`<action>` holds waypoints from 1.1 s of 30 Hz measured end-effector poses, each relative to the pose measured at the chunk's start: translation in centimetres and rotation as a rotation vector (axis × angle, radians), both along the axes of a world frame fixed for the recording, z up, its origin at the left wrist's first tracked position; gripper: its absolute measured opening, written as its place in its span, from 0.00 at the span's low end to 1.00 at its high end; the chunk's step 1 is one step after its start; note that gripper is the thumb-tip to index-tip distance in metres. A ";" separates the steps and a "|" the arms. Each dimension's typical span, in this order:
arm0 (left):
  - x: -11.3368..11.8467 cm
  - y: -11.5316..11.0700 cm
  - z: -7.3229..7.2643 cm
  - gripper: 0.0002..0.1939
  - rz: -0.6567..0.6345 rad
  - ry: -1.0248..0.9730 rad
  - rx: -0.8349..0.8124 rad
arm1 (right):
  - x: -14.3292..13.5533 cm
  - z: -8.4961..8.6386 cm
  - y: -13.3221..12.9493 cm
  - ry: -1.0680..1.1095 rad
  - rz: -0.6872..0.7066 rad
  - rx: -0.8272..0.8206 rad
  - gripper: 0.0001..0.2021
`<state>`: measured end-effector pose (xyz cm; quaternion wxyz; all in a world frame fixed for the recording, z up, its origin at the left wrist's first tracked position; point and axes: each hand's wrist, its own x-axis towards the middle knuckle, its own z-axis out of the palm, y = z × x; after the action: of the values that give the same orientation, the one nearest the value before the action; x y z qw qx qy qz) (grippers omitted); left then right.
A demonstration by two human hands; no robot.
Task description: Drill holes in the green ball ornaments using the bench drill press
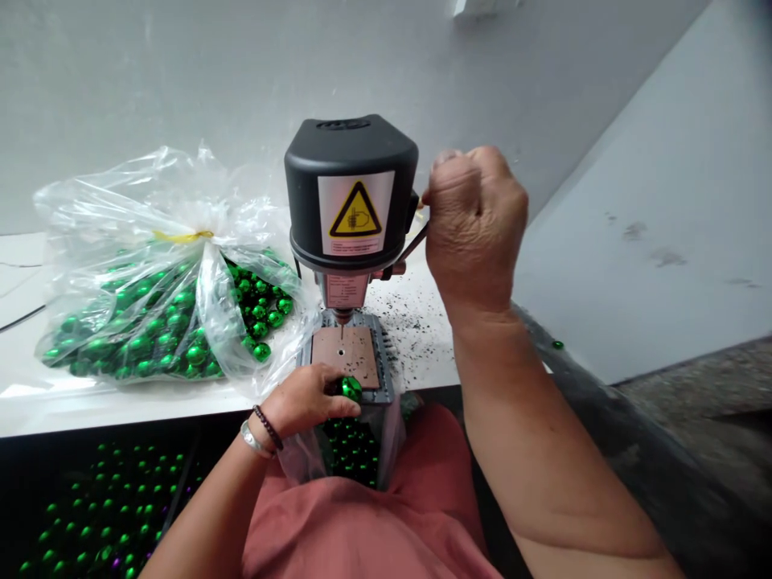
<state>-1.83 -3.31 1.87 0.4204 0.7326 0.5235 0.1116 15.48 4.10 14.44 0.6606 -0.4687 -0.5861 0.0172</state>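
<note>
A black drill press (351, 189) with a yellow warning label stands on the white table. Its thin bit points down over a brown board (355, 354) with a small hole, fixed on the grey base. At the board's front edge, my left hand (310, 398) pinches a shiny green ball (351, 389) between thumb and fingers, below and in front of the bit. My right hand (476, 229) is raised beside the machine's head, closed round the end of its dark lever (415, 241).
A clear plastic bag (208, 318) of green balls, tied with yellow, lies left on the white table (425, 322). Dark shavings surround the base. More green balls (353, 450) fill a bag at my lap and a dark container lower left. One ball (558, 344) lies far right.
</note>
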 end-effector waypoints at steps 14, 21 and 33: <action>-0.2 1.0 -0.2 0.20 0.855 -1.162 -0.593 | -0.1 -0.5 -0.1 0.048 0.077 0.043 0.15; -0.3 0.4 -0.4 0.08 0.851 -1.139 -0.552 | 0.0 -0.6 -0.2 0.051 0.086 0.039 0.15; 0.2 2.5 -3.2 0.21 0.542 -0.280 0.056 | 0.0 -0.3 -0.2 0.051 0.107 0.036 0.14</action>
<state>-1.65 -0.82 -1.28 0.4231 0.5548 0.6336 0.3342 15.49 3.92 14.11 0.6819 -0.4243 -0.5933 0.0538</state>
